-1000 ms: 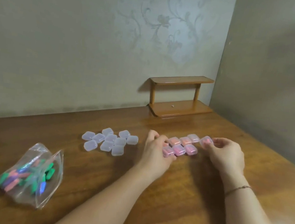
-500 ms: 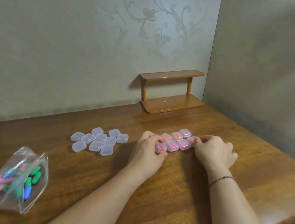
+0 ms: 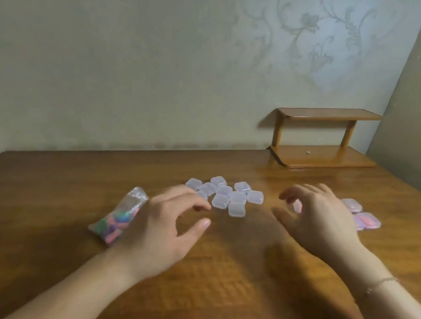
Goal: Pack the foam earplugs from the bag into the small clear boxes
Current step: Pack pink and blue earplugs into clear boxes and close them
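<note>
A cluster of several small clear boxes (image 3: 226, 196), closed and with nothing inside, lies mid-table. My left hand (image 3: 167, 230) hovers just left of them with relaxed fingers, holding nothing. It partly covers the clear bag of coloured foam earplugs (image 3: 116, 219) lying at its left. My right hand (image 3: 320, 219) floats to the right of the cluster with spread fingers, holding nothing. Behind it lie several boxes filled with pink earplugs (image 3: 365, 219), partly hidden by that hand.
The wooden table (image 3: 217, 278) runs to a wallpapered wall at the back and a second wall on the right. A small two-tier wooden shelf (image 3: 324, 138) stands in the far right corner.
Both hands have let go of the filled pink boxes and moved left. My left hand is now by the bag and the clear boxes. The view has swung left.
</note>
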